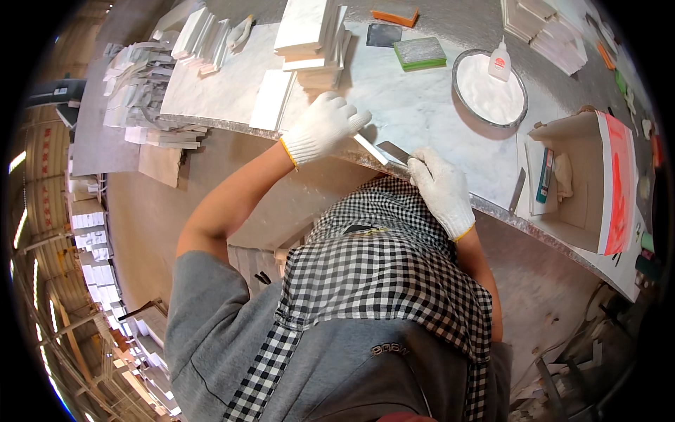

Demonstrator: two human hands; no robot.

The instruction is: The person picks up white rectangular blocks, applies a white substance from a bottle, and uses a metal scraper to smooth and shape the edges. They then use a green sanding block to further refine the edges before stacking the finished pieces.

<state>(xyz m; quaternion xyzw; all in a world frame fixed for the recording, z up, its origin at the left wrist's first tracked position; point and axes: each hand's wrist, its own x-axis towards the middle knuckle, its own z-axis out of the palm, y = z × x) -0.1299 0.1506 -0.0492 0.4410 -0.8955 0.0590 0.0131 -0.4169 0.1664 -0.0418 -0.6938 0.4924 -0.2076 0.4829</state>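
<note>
My left hand point(325, 129), in a white knit glove with a yellow cuff, is closed around a narrow white strip point(371, 150) at the table's front edge. The strip looks like stone or tile and slants down to the right. In a matching glove, my right hand point(443, 186) grips a thin, dark flat blade point(394, 150), whose end lies close to the strip. The blade's handle is hidden in the glove, and I cannot tell whether blade and strip touch. Behind my left hand stands a stack of white slabs point(304, 35), with a flat white slab point(271, 98) beside it.
On the marble-topped table point(415, 98) are a bowl of white powder point(485, 91) with a small white bottle point(500, 62) in it, a green-edged block point(420, 53), an orange block point(395, 15) and a dark pad point(384, 35). An open cardboard box point(580, 183) stands right; several white pieces point(137, 84) are piled left.
</note>
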